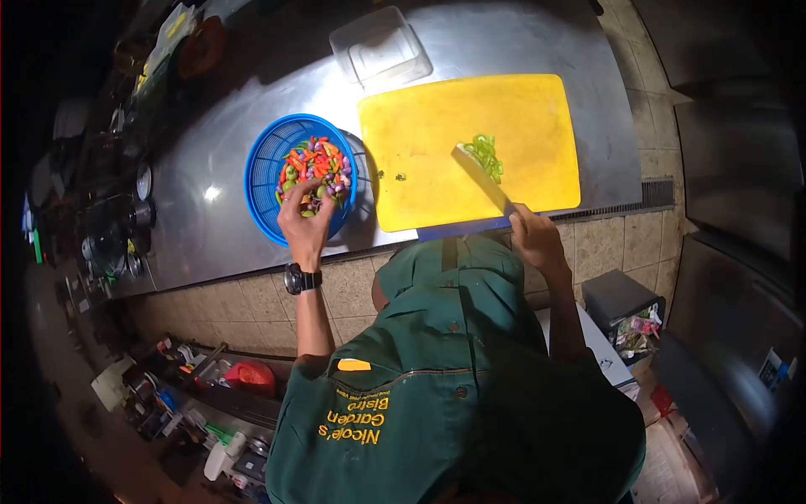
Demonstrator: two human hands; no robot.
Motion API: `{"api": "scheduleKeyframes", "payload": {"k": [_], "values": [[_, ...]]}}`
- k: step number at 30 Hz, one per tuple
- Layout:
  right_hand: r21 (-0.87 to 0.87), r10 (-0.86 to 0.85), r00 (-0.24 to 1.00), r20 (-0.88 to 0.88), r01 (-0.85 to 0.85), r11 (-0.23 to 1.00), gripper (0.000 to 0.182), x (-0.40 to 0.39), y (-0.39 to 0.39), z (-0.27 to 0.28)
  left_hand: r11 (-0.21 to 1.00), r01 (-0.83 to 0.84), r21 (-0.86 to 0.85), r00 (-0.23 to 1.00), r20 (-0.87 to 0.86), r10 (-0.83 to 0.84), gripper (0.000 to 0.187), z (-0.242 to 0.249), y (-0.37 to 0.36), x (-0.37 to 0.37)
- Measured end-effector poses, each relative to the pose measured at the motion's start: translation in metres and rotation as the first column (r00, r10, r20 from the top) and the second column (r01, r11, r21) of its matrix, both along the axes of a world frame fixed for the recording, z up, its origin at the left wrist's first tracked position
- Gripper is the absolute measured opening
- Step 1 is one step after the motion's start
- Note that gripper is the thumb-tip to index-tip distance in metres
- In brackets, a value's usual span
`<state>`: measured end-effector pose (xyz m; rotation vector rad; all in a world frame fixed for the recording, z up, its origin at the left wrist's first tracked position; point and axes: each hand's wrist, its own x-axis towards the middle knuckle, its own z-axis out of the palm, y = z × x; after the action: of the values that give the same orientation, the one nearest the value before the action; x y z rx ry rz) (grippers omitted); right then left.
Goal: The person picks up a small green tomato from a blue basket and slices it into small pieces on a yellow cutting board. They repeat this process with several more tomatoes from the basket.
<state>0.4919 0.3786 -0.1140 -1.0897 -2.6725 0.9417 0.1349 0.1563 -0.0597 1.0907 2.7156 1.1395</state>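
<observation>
My left hand [304,220], with a black watch on the wrist, reaches over the near side of a blue plastic basket [267,139]. Its fingers are curved and parted above the colourful chili peppers [323,160], which are red, orange, purple and green; nothing shows between them. My right hand [536,237] is closed around the handle of a knife [485,181] at the near edge of the yellow cutting board [420,118]. The blade lies across the board, its tip beside a small pile of sliced green pepper [484,157]. Some dark specks dot the board's left part.
Behind the board, a clear plastic container [378,50] stands on the steel table [206,160]. Along the table's right side runs a tiled floor [630,67] with a drain grate [657,194]. A bin with rubbish [638,329] is at lower right.
</observation>
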Motion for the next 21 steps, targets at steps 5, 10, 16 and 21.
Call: {"api": "scheduleKeyframes", "payload": {"k": [5, 10, 16, 21], "values": [[-0.199, -0.200, 0.979, -0.044, 0.187, 0.962, 0.031, 0.006, -0.007, -0.015, 0.921, 0.316, 0.226, 0.893, 0.258, -0.370, 0.030, -0.007, 0.086, 0.075], [-0.204, -0.241, 0.971, 0.001, 0.236, 0.950, 0.034, -0.007, -0.019, -0.009, 0.872, 0.485, 0.066, 0.812, 0.337, -0.477, 0.035, -0.088, 0.125, 0.109], [-0.277, -0.235, 0.972, 0.001, 0.226, 0.934, 0.033, -0.018, -0.033, 0.000, 0.924, 0.376, 0.075, 0.812, 0.453, -0.368, 0.039, -0.084, 0.119, 0.118], [-0.291, -0.192, 0.981, 0.034, 0.193, 0.937, 0.032, -0.024, -0.035, 0.016, 0.942, 0.305, 0.140, 0.801, 0.497, -0.334, 0.034, -0.094, 0.111, 0.123]]}}
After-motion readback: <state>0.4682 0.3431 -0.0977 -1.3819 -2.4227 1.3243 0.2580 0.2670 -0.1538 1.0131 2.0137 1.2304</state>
